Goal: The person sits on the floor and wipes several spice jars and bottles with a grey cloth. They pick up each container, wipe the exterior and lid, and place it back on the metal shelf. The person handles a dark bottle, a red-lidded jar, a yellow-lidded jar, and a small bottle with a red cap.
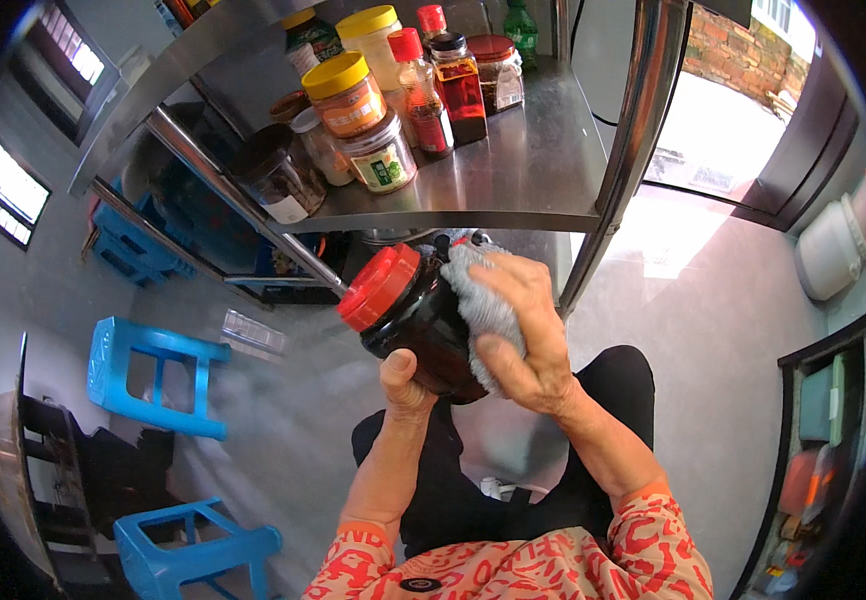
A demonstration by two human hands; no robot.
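A large dark jar (422,330) with a red screw lid (379,287) is held tilted above my knees, its lid towards the upper left. My left hand (407,382) supports it from below, the thumb pressed on its near side; the other fingers are hidden behind the jar. In my right hand (527,330) is a grey cloth (482,307), pressed against the jar's right side. The cloth covers part of the jar's wall and base.
Ahead stands a stainless steel shelf (530,180) carrying several jars and bottles, among them a yellow-lidded jar (347,94) and a red-capped bottle (425,97). Blue plastic stools (155,375) stand on the left. A white bucket (830,247) is at right, beyond a sunlit doorway (710,142).
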